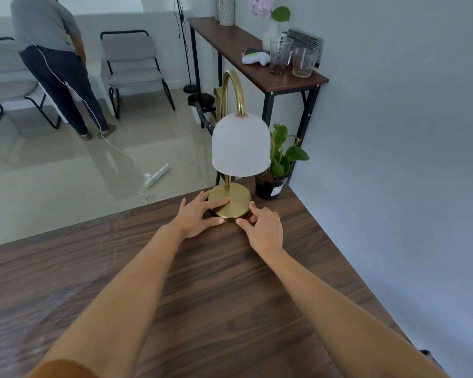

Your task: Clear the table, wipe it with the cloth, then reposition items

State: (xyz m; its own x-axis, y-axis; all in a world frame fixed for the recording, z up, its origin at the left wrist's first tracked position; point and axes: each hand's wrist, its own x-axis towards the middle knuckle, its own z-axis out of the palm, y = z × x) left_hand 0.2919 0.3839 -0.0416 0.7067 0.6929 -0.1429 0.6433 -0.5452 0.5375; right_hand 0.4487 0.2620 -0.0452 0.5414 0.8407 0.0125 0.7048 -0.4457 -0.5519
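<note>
A table lamp (239, 144) with a white dome shade, a curved brass neck and a round brass base stands near the far right corner of the dark wood table (175, 296). My left hand (200, 215) rests on the base's left side, fingers spread over its top and rim. My right hand (262, 227) touches the base's front right rim with thumb and fingertips. A small potted plant (277, 170) in a black pot stands just right of the lamp, by the wall. No cloth is in view.
A grey wall runs along the table's right edge. Beyond it stands a narrow console table (257, 69) with glasses, a white device and a vase. On the tiled floor lie a power strip (157, 175) and a cable. A person (55, 61) bends over by grey chairs (133, 64).
</note>
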